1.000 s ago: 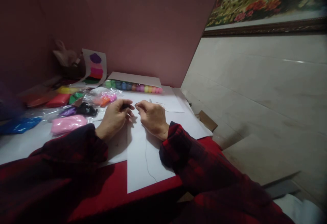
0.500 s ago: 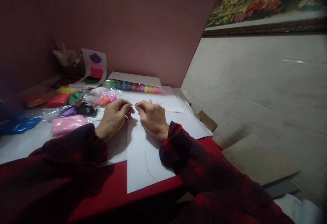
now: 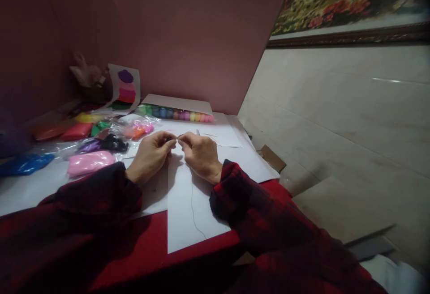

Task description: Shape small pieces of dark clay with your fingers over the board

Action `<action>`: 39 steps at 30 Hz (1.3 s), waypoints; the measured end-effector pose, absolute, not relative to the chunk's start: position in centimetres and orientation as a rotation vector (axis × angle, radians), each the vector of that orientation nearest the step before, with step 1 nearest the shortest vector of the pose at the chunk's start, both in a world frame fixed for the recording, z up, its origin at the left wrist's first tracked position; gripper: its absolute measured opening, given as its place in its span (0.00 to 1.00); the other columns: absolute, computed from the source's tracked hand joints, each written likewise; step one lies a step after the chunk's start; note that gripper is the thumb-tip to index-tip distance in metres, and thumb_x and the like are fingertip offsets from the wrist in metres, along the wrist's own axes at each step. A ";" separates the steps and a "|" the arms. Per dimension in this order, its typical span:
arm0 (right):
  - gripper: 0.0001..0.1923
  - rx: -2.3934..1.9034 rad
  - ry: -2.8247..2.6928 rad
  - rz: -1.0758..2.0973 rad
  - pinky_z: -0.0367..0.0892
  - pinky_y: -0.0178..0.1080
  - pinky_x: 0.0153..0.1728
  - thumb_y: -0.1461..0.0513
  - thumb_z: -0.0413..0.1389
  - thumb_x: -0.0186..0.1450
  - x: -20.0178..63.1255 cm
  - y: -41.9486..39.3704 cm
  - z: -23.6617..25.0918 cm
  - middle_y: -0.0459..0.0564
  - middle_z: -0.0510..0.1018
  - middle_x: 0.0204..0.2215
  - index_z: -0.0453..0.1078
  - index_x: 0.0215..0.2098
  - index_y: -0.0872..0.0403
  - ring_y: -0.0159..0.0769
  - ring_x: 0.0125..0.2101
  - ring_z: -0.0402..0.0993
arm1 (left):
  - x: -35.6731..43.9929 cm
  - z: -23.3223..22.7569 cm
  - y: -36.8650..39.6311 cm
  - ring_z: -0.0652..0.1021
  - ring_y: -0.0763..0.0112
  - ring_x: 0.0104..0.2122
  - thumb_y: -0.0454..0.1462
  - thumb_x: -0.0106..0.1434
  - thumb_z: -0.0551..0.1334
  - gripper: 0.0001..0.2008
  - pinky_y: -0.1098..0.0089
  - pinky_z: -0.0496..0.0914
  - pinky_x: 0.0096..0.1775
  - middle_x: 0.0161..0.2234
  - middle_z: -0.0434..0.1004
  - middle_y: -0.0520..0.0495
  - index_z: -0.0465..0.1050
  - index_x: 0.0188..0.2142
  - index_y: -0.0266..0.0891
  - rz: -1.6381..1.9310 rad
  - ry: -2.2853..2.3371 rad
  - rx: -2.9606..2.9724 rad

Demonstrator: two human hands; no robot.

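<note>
My left hand (image 3: 151, 155) rests on white paper (image 3: 198, 213) and pinches a small dark piece (image 3: 168, 139) at its fingertips. My right hand (image 3: 200, 154) is beside it, fingertips closed and meeting those of the left; it seems to pinch a thin thread (image 3: 193, 209) that trails down the paper toward me. What exactly sits between the right fingers is too small to tell. Both arms wear dark red plaid sleeves.
Bags of coloured clay lie at the left: pink (image 3: 88, 162), blue (image 3: 25, 164), red (image 3: 75, 130), black (image 3: 112, 142). A box of coloured tubs (image 3: 176, 114) stands at the back by the wall. A clay picture card (image 3: 125, 88) leans behind. A cardboard piece (image 3: 270, 157) sits off the table's right edge.
My left fingertips have closed in toward the right ones until they touch. Otherwise both hands stay in place.
</note>
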State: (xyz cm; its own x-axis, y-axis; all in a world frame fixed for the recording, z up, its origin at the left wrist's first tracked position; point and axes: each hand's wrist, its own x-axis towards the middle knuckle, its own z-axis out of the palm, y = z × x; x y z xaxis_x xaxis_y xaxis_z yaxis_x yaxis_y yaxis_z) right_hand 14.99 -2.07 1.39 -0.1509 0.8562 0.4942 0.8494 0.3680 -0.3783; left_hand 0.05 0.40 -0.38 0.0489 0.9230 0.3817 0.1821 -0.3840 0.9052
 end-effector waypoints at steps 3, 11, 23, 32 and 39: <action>0.09 -1.479 -1.988 0.024 0.61 0.36 0.37 0.58 0.54 0.72 15.0 -2.1 1.5 0.44 0.84 0.34 0.77 0.43 0.49 0.34 0.36 0.78 | -0.1 -0.5 0.4 0.70 0.74 0.19 0.41 0.54 0.67 0.08 0.72 0.63 0.23 0.22 0.74 0.51 0.76 0.30 0.38 1.396 1.135 1.673; 0.09 -1.485 -2.006 0.051 0.63 0.37 0.39 0.59 0.54 0.72 15.0 -2.3 1.7 0.44 0.84 0.36 0.77 0.43 0.49 0.35 0.38 0.78 | 0.1 -0.2 0.1 0.70 0.73 0.18 0.42 0.59 0.64 0.10 0.71 0.64 0.23 0.22 0.74 0.51 0.72 0.26 0.40 1.390 1.113 1.656; 0.09 -1.489 -2.026 0.016 0.62 0.37 0.37 0.59 0.54 0.72 15.0 -2.2 1.5 0.44 0.84 0.37 0.77 0.43 0.48 0.35 0.38 0.78 | 0.2 0.3 -0.2 0.70 0.73 0.20 0.47 0.60 0.63 0.14 0.72 0.65 0.22 0.23 0.73 0.50 0.74 0.28 0.37 1.420 1.090 1.646; 0.10 -1.477 -2.049 0.033 0.63 0.37 0.38 0.59 0.53 0.72 15.0 -2.3 1.3 0.45 0.84 0.39 0.77 0.44 0.48 0.36 0.39 0.79 | 0.4 0.9 -0.5 0.73 0.71 0.19 0.38 0.54 0.65 0.05 0.70 0.67 0.24 0.21 0.75 0.51 0.75 0.30 0.38 1.412 1.179 1.589; 0.10 -1.473 -2.091 0.033 0.63 0.37 0.37 0.59 0.52 0.72 15.0 -2.2 1.4 0.46 0.84 0.40 0.77 0.43 0.48 0.35 0.38 0.78 | 0.5 0.9 -0.4 0.69 0.73 0.16 0.37 0.54 0.66 0.06 0.71 0.63 0.21 0.17 0.72 0.51 0.72 0.23 0.39 1.407 1.171 1.572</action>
